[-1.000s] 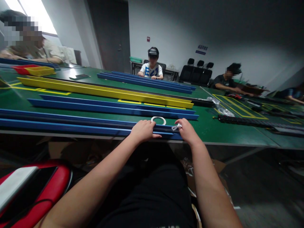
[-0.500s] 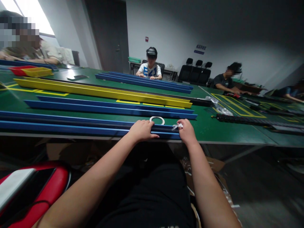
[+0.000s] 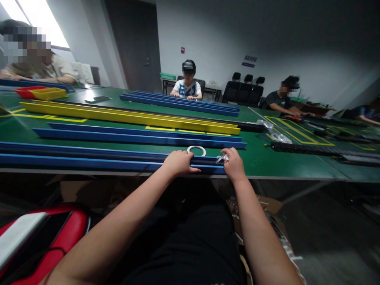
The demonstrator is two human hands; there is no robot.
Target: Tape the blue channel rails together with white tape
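Note:
A long blue channel-shaped rail (image 3: 118, 164) with a dark inside lies along the table's near edge. My left hand (image 3: 178, 163) is clasped over it, fingers across the top and thumb at the front wall. At the rail's right end, my right hand (image 3: 234, 163) has its fingers closed on a crumpled white strip (image 3: 221, 158), part of which sticks out to the left. Between the hands, a white ring-shaped tape roll (image 3: 204, 151) rests just behind the rail or against it; I cannot tell which.
Beyond lie another blue rail (image 3: 142, 139) and a yellow rail (image 3: 133, 121). Black strips (image 3: 308, 149) and clear plastic (image 3: 280, 137) lie to the right. Co-workers sit around the green table (image 3: 267, 166). A red stool (image 3: 74, 225) stands at lower left.
The view has shifted very slightly. Both hands keep nearly the same places, and the white strip's loose end has moved a little.

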